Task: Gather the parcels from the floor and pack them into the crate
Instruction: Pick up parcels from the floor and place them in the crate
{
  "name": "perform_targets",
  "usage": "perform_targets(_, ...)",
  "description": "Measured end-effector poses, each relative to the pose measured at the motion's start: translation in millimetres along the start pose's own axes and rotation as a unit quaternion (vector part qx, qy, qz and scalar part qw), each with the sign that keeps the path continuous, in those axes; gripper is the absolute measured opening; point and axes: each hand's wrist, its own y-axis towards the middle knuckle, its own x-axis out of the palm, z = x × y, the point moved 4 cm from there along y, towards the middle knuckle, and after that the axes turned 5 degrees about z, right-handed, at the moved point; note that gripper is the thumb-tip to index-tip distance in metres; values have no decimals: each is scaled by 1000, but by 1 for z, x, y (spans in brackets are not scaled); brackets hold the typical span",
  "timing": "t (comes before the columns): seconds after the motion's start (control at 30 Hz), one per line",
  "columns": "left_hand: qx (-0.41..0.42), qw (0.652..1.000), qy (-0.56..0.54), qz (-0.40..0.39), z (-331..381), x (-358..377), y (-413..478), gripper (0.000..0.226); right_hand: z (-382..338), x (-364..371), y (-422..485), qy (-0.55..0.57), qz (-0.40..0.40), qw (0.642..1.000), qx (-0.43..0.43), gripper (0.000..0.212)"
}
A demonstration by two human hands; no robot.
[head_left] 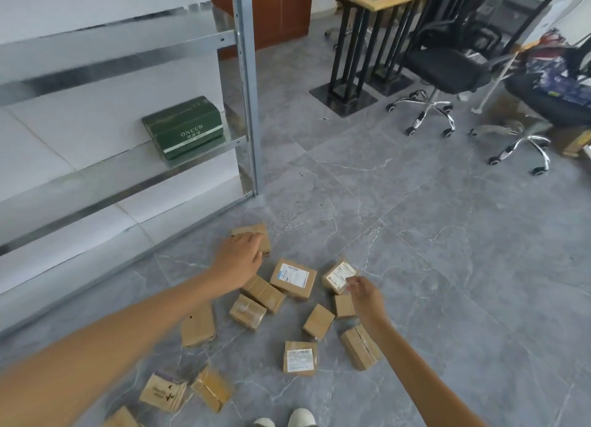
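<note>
1. Parcels, small brown cardboard boxes sealed with clear tape (293,279), lie scattered loose on the grey marble-pattern tile floor (415,250), all within arm's reach of both hands; none is gathered yet, and no crate is in view
2. Left hand (238,260): palm down, fingers spread and curled over the plain brown parcel farthest out (265,239). Fingertips sit on its top face; whether a real grip has closed I cannot tell. Judged to be going for the outlier first so the pile shrinks inward
3. Right hand (364,294): fingertips pinch the near edge of a tilted brown parcel with a white shipping label (338,276), which rests on one edge with its label face up. Grip looks light, thumb and fingers only
4. Just under the right wrist: a small plain parcel (344,305); nearer the body from it, a long taped parcel (361,346) and a labelled flat one (300,358)
5. Between the hands: a labelled square parcel (293,279) touching a long plain one (263,294)
6. Beyond the left hand: grey metal shelving (246,90) holding a dark green printed carton (184,127), not part of the job
7. Judgement: early stage, one parcel per hand; crate location must be found before the carry
</note>
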Motion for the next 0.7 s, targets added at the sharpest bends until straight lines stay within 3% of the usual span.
perform_targets(0.13,-36,998,-43,-13,-43,119,64,39,71,72,97,-17,-32,999,12,29)
perform_targets(0.23,-71,993,-84,-39,-80,242,108,27,140,146,172,45,-39,996,65,30)
perform_targets(0.4,-107,979,-138,-109,-122,416,167,29,237,249,270,108,-76,983,131,24)
perform_targets(0.47,-134,972,-144,-129,-132,459,182,36,259,278,296,122,-98,977,145,31)
perform_targets(0.57,-186,959,-121,-175,-147,510,195,69,279,306,317,139,-110,974,144,29)
perform_targets(0.7,-244,934,-140,-220,-158,539,193,61,275,330,310,175,-172,961,124,30)
